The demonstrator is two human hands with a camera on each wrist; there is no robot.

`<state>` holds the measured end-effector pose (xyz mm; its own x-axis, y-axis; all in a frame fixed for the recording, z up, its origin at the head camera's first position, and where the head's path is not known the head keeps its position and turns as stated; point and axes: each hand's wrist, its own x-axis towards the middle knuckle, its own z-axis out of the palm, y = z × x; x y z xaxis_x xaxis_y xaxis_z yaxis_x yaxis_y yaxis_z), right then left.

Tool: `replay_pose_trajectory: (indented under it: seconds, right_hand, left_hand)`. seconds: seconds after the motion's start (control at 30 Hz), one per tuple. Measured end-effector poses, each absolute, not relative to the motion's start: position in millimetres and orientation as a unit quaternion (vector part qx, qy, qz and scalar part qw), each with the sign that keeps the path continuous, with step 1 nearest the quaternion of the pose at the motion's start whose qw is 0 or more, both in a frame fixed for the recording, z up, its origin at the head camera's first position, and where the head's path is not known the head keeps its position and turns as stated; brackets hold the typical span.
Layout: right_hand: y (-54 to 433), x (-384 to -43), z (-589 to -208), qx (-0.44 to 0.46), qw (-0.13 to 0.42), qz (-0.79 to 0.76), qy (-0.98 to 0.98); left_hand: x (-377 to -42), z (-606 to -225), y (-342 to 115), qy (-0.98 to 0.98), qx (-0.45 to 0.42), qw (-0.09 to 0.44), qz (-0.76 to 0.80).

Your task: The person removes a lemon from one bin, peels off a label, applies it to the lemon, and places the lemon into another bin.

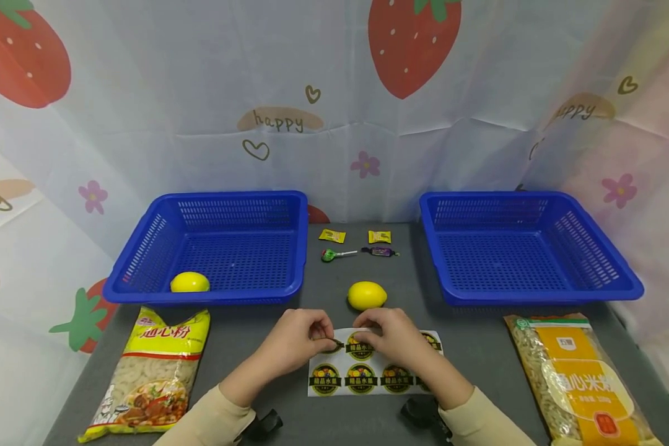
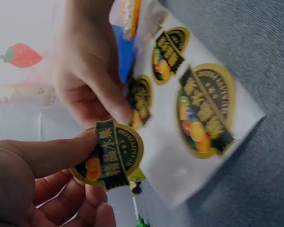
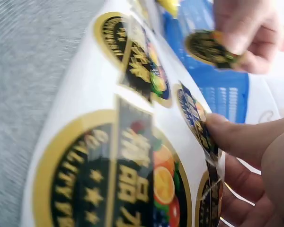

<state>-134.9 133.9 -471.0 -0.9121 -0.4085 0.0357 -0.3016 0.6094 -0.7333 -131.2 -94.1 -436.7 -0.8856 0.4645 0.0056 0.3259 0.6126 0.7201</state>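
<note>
My left hand [image 1: 297, 342] pinches a round black-and-gold fruit sticker [image 2: 116, 153] between thumb and fingers. In the right wrist view, that sticker [image 3: 209, 48] stands apart from the sheet. The white sticker sheet [image 2: 163, 163] lies in front of me, bearing several more stickers with fruit pictures and a dark banner. My right hand [image 1: 393, 339] grips the sheet's far edge, its thumb [image 3: 222, 130] on top beside a sticker and its fingers underneath. Just beyond the hands rests a yellow lemon [image 1: 367, 296].
A blue basket [image 1: 301, 248] at left holds another lemon [image 1: 190, 282]; a second blue basket [image 1: 440, 272] stands at right. Between them lie a lollipop [image 1: 329, 254] and several wrapped candies [image 1: 380, 251]. Pasta bags flank the hands, left [image 1: 150, 371] and right [image 1: 585, 384].
</note>
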Motion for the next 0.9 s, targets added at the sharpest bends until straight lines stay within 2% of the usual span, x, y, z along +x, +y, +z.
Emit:
replay_pose_trajectory:
  seconds: [0.3, 0.4, 0.73, 0.9]
  right_hand:
    - [119.8, -127.9, -478.4, -0.233, -0.063, -0.238, 0.941]
    - [117.7, -127.1, -482.4, -0.234, -0.091, -0.217, 0.943]
    - [118.3, -126.8, -484.7, -0.214, -0.057, -0.226, 0.949]
    - [124.1, -128.4, -472.4, -0.195, -0.049, -0.271, 0.941]
  left_hand:
    - [-131.6, -436.1, -94.8, 0.880, 0.211, 0.087, 0.417]
    - [-131.6, -436.8, -94.8, 0.879, 0.207, 0.083, 0.422]
    - [-131.5, -436.5, -95.8, 0.863, 0.177, 0.087, 0.466]
    - [-132.2, -438.6, -96.9, 0.860, 0.176, 0.083, 0.472]
